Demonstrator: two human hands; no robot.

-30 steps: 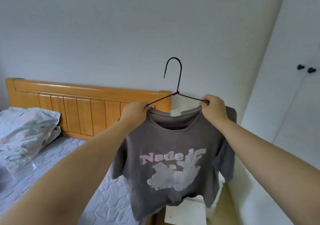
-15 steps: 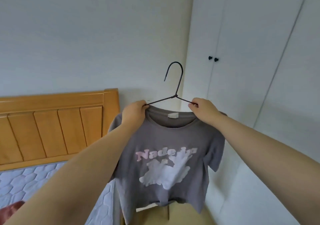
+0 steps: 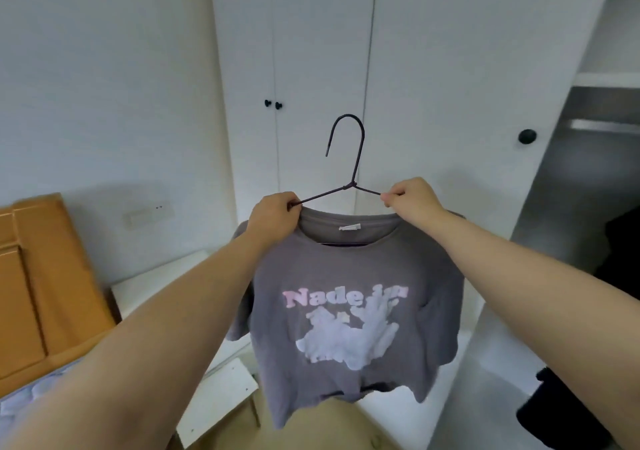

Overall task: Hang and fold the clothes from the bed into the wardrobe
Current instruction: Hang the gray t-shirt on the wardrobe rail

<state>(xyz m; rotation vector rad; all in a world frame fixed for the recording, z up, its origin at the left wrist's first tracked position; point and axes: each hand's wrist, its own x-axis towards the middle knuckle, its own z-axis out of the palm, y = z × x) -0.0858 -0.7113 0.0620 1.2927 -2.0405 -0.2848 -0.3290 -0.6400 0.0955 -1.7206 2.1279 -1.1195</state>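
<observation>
A grey T-shirt [image 3: 349, 318] with pink lettering and a white print hangs on a thin black wire hanger [image 3: 348, 159], held up in front of me. My left hand [image 3: 273, 219] grips the hanger's left shoulder together with the shirt's collar. My right hand [image 3: 410, 198] pinches the hanger's right shoulder at the collar. The hook points up and curls left. Behind it stands the white wardrobe [image 3: 436, 69]; its left doors are closed and its right section [image 3: 588, 190] is open, with a rail [image 3: 602, 126] near the top.
The wooden headboard [image 3: 38, 287] and a strip of mattress [image 3: 31, 394] sit at the lower left. A white bedside table [image 3: 166, 283] stands between bed and wardrobe. Dark clothes [image 3: 620, 255] hang inside the open section. Black knobs [image 3: 527, 136] stick out from the doors.
My view has swung right from the bed to the wardrobe, and its open right section has come into sight. Both hands keep the same hold on the hanger and shirt.
</observation>
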